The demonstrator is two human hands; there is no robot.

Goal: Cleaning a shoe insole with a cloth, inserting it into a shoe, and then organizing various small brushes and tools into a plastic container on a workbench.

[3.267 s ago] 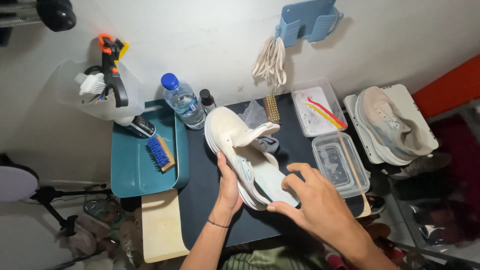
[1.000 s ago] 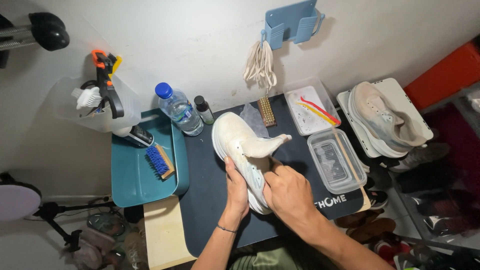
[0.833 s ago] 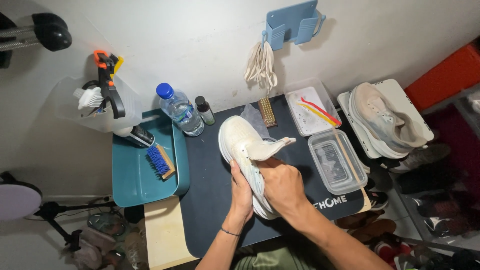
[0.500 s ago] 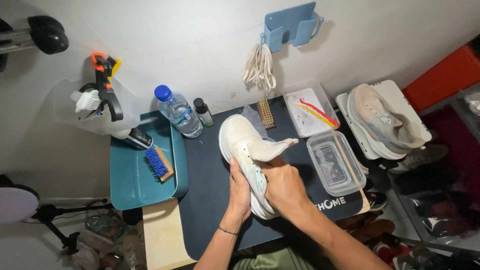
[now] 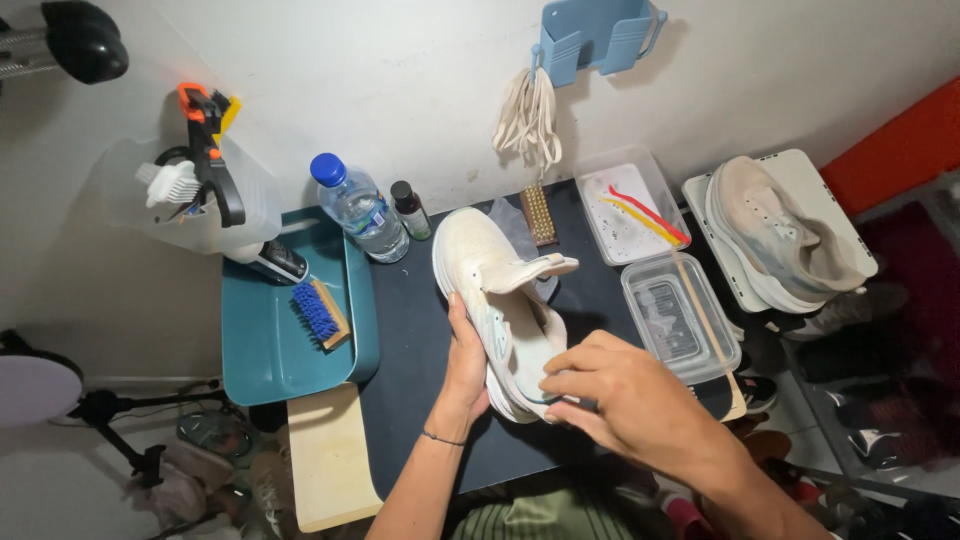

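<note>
I hold a white shoe [image 5: 500, 300] in the middle of the frame, over a dark mat [image 5: 420, 400]. My left hand [image 5: 465, 362] is wrapped around its left side near the heel, thumb on the upper, fingers closed on the sole edge. My right hand [image 5: 625, 400] comes from the lower right; its fingers are bent together and press on the heel opening of the shoe (if they pinch something small there, I cannot tell). The tongue of the shoe stands out to the right, and the toe points to the top of the frame.

Left of the mat is a teal tray [image 5: 260, 350] with a blue brush [image 5: 320, 312] lying in it. Just above the tray stand a water bottle [image 5: 355, 208] with blue cap and a small dark bottle [image 5: 410, 210]. In the upper left is a clear tub [image 5: 190, 200] with tools. Right of the shoe are two clear boxes [image 5: 675, 320], one above the other. At the far right a second shoe [image 5: 780, 235] lies on a white lid. White laces [image 5: 528, 118] hang from a blue holder [image 5: 595, 35] on the wall at the top.
</note>
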